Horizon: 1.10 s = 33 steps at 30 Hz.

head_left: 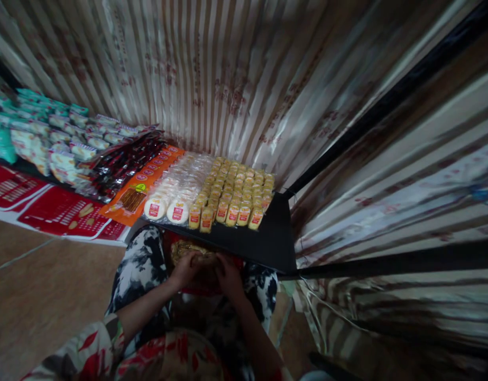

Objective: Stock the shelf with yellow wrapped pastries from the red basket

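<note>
Low in the head view, my left hand and my right hand meet over my lap, just under the front edge of a black board. Between them lies a crinkled gold-coloured packet, and the fingers of both hands are closed on its near side. What is inside the packet cannot be made out in the dim light. Something red shows beneath the hands. On the board closest to my hands stand rows of small yellow wrapped cakes and round white wrapped crackers.
Left of the crackers lie an orange snack bag, dark red packets, white packets and teal packets. A red printed sheet hangs in front. Striped curtains and a black frame bar enclose the board.
</note>
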Motion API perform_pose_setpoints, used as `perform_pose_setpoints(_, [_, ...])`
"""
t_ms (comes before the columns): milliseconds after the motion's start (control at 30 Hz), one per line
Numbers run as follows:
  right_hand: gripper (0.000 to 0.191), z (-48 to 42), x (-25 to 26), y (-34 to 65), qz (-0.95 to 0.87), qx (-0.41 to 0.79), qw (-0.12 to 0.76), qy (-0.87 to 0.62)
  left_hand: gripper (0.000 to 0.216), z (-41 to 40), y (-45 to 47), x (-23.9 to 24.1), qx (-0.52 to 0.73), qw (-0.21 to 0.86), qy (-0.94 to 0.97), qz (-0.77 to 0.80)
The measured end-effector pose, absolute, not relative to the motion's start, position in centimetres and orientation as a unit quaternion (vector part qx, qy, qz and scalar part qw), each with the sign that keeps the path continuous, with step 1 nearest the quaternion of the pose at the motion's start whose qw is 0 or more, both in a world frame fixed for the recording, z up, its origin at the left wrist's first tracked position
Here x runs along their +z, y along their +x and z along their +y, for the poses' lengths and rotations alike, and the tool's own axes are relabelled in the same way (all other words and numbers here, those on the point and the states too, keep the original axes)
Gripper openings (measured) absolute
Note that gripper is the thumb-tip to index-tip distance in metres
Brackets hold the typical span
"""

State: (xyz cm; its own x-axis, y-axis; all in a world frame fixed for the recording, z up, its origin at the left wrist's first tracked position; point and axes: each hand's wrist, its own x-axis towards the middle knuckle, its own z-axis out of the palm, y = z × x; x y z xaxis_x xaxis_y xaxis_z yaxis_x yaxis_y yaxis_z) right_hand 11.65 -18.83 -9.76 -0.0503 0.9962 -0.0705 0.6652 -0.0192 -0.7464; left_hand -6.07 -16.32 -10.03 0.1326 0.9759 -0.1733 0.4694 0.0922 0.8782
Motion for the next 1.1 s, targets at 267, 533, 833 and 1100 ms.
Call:
perform_pose_setpoints(267, [0.049,-20.3,-5.3,13.0,-0.646,0.350,0.348,-0.583,0.032,-17.5,-6.1,-3.9,0.321,0.506,0.586,0.546])
perform_pose_setpoints(533, [0.044,-20.4,-1.3,13.3,-0.624,0.358,0.392,-0.573,0.031,-17.0,-5.8,-0.6,0.353,0.572,0.530,0.516])
perform_pose_setpoints(833, [0.027,-19.1,0.3,15.1,-0.607,0.375,0.390,-0.582,0.040,-16.4,-4.4,1.8,0.350,0.698,0.399,0.480])
perform_pose_setpoints(1100, [0.032,-18.7,0.0,15.3,-0.504,0.480,0.444,-0.565,0.043,-15.6,-3.2,2.1,0.331,0.704,0.399,0.486])
